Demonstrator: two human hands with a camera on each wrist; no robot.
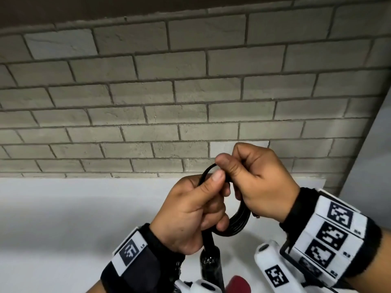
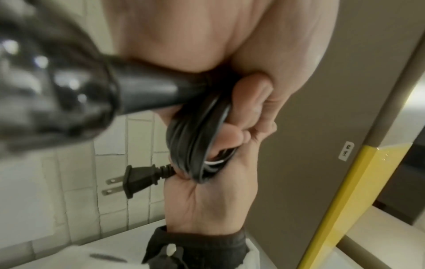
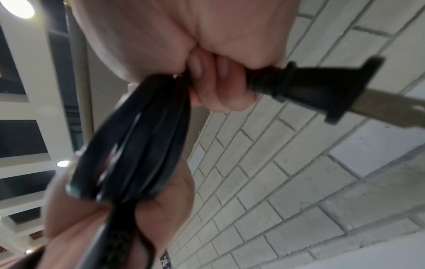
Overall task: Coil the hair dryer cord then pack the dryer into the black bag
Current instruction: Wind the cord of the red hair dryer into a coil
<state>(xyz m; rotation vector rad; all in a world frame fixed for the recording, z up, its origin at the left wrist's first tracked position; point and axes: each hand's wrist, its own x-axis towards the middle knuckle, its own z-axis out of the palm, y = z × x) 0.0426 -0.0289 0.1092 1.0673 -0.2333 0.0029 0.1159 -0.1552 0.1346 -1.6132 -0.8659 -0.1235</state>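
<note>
Your left hand (image 1: 191, 210) and right hand (image 1: 261, 182) are bare. You wear a black wristband (image 1: 148, 265) on the left with a white tag plate printed with one black square code. Your right wristband (image 1: 330, 237) is black under white plates with several square codes. White camera housings (image 1: 273, 265) sit near both wrists.

cord (image 1: 237, 223): black | plug (image 2: 140, 179): black | wall (image 1: 148, 92): grey brick | surface (image 1: 63, 218): seemingly white
</note>
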